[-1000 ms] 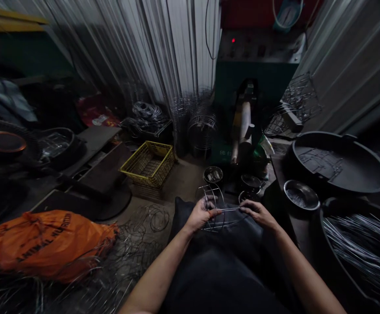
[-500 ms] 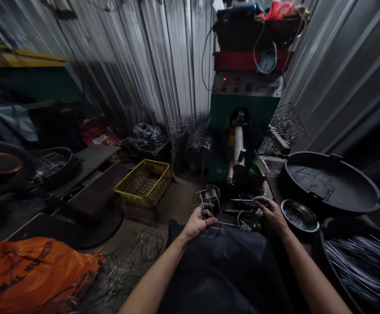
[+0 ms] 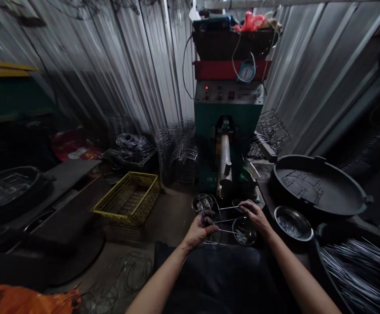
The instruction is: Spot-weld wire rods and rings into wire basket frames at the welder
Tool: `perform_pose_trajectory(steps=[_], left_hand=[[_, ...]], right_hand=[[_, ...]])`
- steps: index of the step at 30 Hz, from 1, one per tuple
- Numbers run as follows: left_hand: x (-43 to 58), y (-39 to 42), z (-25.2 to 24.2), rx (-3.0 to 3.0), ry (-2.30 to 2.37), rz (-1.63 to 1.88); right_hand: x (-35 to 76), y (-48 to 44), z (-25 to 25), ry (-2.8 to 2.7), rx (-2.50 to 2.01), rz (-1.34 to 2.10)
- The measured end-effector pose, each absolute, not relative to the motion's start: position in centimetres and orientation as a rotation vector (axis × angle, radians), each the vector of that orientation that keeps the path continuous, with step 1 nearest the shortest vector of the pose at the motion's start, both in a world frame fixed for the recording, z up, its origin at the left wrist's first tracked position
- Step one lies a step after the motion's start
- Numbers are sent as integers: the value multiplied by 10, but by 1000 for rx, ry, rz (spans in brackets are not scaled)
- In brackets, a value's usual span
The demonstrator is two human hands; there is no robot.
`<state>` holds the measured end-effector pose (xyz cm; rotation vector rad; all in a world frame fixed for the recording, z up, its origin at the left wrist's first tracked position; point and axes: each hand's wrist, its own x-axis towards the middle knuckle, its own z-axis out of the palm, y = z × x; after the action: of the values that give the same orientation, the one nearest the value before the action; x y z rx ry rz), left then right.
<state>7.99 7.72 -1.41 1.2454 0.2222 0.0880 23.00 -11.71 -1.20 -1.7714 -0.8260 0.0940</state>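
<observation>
My left hand [image 3: 199, 230] is closed on a small wire frame [image 3: 213, 218] made of thin rings and straight rods, held just above my lap. My right hand [image 3: 255, 215] pinches the right ends of the frame's rods. Directly under the frame sits a small metal bowl [image 3: 244, 231] with short wire pieces in it. A green welding machine [image 3: 228, 117] with a horizontal arm [image 3: 225, 160] stands straight ahead of both hands.
A yellow mesh basket [image 3: 128, 199] sits on the floor at left. A big black tub [image 3: 319, 188] and a steel bowl [image 3: 293, 223] lie at right, above a tub of straight wires [image 3: 360, 270]. Stacked wire cages [image 3: 180, 152] lean against the corrugated wall. An orange sack [image 3: 23, 301] lies at bottom left.
The view has tilted upward, showing more of the machine. My right hand moved back onto the rods of the wire frame, and both hands sit closer to the machine arm.
</observation>
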Motion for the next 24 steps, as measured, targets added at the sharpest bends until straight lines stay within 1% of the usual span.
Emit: perform_pose_trajectory(steps=[10, 24], left_hand=[[100, 75, -7, 1302, 234, 89], [114, 80, -12, 1333, 211, 118]], right_hand=[[253, -122, -12, -833, -1791, 90], [262, -116, -7, -837, -1808, 58]])
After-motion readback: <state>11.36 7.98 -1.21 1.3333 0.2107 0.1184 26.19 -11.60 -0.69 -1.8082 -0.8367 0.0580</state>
